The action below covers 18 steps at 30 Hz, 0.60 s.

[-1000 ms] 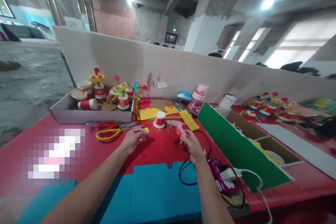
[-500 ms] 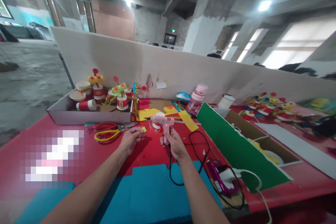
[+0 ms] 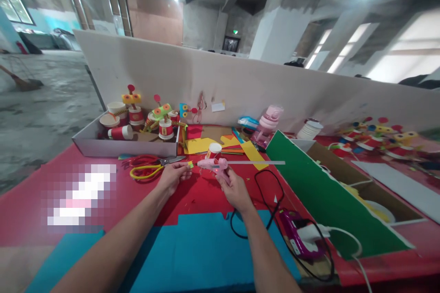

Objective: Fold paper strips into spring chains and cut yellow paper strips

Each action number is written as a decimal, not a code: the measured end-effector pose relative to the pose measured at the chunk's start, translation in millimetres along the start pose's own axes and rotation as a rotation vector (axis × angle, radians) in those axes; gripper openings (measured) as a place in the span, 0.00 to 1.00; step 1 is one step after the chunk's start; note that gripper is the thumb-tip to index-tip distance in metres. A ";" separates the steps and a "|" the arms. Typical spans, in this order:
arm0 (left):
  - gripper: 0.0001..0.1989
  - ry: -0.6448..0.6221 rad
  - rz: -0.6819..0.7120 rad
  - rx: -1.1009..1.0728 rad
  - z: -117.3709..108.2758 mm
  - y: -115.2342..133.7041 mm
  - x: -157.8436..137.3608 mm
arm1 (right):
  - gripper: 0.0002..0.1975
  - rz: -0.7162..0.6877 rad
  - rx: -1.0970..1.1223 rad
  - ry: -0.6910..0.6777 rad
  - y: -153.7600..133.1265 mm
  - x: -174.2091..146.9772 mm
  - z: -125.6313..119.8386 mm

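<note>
My right hand [image 3: 235, 189] grips a pink hot glue gun [image 3: 213, 165] with a long glue stick poking out of its back toward the right. Its nozzle points left at a small green-yellow foam piece [image 3: 190, 165] pinched in the fingers of my left hand [image 3: 173, 175]. Nozzle and piece almost touch, just above the red table [image 3: 192, 194]. A red-and-white paper cup [image 3: 213, 150] stands right behind the gun. The gun's black cord [image 3: 266, 201] loops back to a purple power strip [image 3: 298, 238].
Yellow and red scissors [image 3: 147, 167] lie left of my hands. A grey box [image 3: 120, 146] of finished cup figures stands behind them. Coloured foam sheets, a pink bottle [image 3: 266, 123], a green board [image 3: 330, 197] leaning on a cardboard box, and blue foam [image 3: 192, 252] near me.
My right hand picked the glue gun up from the table on the right and brought it left, turning its nozzle to the foam piece in my left hand.
</note>
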State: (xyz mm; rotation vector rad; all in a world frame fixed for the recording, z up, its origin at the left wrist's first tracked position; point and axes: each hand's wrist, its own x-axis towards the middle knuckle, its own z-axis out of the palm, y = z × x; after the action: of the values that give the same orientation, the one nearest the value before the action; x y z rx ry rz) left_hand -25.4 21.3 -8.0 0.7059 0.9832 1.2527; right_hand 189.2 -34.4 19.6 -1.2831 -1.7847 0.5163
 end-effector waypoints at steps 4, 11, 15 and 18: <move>0.09 -0.007 -0.006 0.010 1.8 1.0 -1.6 | 0.19 -0.041 -0.040 0.004 -2.6 -1.0 4.5; 0.09 -0.009 -0.022 0.017 2.3 1.9 -2.3 | 0.19 -0.088 -0.101 -0.017 -2.1 -2.0 5.7; 0.09 -0.009 -0.026 0.014 2.7 1.9 -2.6 | 0.18 -0.079 -0.144 -0.027 -1.2 -2.2 6.0; 0.08 -0.011 -0.026 0.013 2.7 1.9 -2.6 | 0.18 -0.083 -0.167 -0.026 -1.2 -2.3 6.6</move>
State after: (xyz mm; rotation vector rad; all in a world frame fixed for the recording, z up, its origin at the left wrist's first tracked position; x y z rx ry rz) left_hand -23.9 19.3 -4.6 0.7071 0.9892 1.2202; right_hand 183.4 -36.0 15.9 -1.3138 -1.9273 0.3451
